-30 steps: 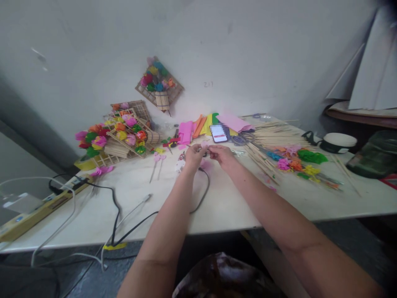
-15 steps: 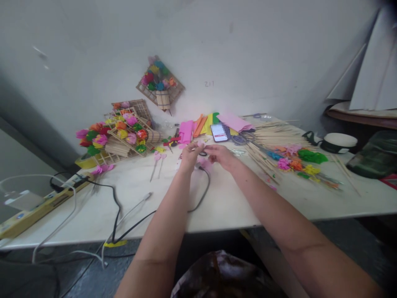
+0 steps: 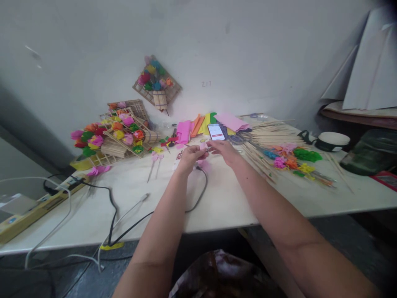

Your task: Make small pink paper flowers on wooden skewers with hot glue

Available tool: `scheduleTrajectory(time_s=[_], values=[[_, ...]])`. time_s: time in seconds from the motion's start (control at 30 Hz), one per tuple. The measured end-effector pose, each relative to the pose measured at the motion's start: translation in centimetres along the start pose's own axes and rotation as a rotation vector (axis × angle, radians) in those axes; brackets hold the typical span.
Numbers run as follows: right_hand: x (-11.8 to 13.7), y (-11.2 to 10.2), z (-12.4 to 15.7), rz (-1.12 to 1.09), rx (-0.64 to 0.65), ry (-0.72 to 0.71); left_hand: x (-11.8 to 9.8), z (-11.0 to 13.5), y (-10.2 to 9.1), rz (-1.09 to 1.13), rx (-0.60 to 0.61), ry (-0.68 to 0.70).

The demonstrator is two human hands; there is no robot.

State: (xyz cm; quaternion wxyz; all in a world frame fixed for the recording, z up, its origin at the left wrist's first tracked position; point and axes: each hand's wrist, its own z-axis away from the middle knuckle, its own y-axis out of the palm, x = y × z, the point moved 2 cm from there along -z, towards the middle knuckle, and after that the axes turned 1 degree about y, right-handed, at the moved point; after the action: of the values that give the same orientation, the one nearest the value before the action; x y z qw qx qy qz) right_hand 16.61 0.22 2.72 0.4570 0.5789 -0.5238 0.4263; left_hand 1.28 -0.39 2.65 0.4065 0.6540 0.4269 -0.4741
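A small pale pink paper petal [image 3: 203, 146] is pinched in the fingers of my left hand [image 3: 191, 158], above the middle of the table. My right hand [image 3: 225, 151] reaches in from the other side, its bent fingertips at the petal's right edge; my fingers partly hide their contact. Below the hands, a blurred patch of pink paper and the end of a dark cable [image 3: 203, 190] show. Left of my left hand lie two thin sticks with pale pink petals [image 3: 157, 157] at their tops.
Finished flower baskets [image 3: 119, 134] are piled at the left, with another basket [image 3: 157, 85] on the wall. Behind my hands lie coloured paper sheets [image 3: 183, 131] and a phone [image 3: 216, 132]. Bamboo sticks [image 3: 273, 134] and paper flowers [image 3: 291, 162] spread rightward. A power strip [image 3: 46, 207] trails cables.
My right hand's fingers have drawn slightly apart from my left hand's, and the pink petal shows more clearly between them. The whole view has shifted a little.
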Motion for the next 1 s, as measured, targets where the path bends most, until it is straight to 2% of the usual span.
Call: scheduleTrajectory(time_s=[0.1,0.2,0.3,0.37,0.43,0.5,0.6,0.7,1.0], values=[[-0.1,1.1,0.3,0.055,0.014,-0.044,0.3,0.1,0.3,-0.034,0.053,-0.038],[-0.1,1.4,0.3,0.085,-0.017,-0.103,0.6,0.2,0.5,-0.044,0.05,-0.065],[0.0,0.3,-0.3,0.123,-0.076,-0.15,0.7,0.2,0.6,-0.048,0.007,-0.067],[0.0,-1.2,-0.9,0.203,-0.169,-0.167,0.6,0.2,0.6,-0.036,-0.03,-0.056],[-0.3,-3.1,-1.4,0.428,-0.307,-0.142,0.5,0.2,0.6,-0.005,-0.063,-0.034],[-0.9,-4.7,-1.8,0.77,-0.385,-0.032,0.6,0.1,0.5,0.029,-0.081,-0.014],[-1.8,-5.9,-2.0,1.134,-0.348,0.108,0.8,-0.1,0.3,0.065,-0.1,-0.004],[-2.2,-5.6,-2.0,1.328,-0.28,0.109,1.1,-0.2,0.0,0.111,-0.107,0.014],[-3.0,-4.0,-2.0,1.491,-0.157,0.054,0.9,-0.1,0.0,0.136,-0.109,0.029]])
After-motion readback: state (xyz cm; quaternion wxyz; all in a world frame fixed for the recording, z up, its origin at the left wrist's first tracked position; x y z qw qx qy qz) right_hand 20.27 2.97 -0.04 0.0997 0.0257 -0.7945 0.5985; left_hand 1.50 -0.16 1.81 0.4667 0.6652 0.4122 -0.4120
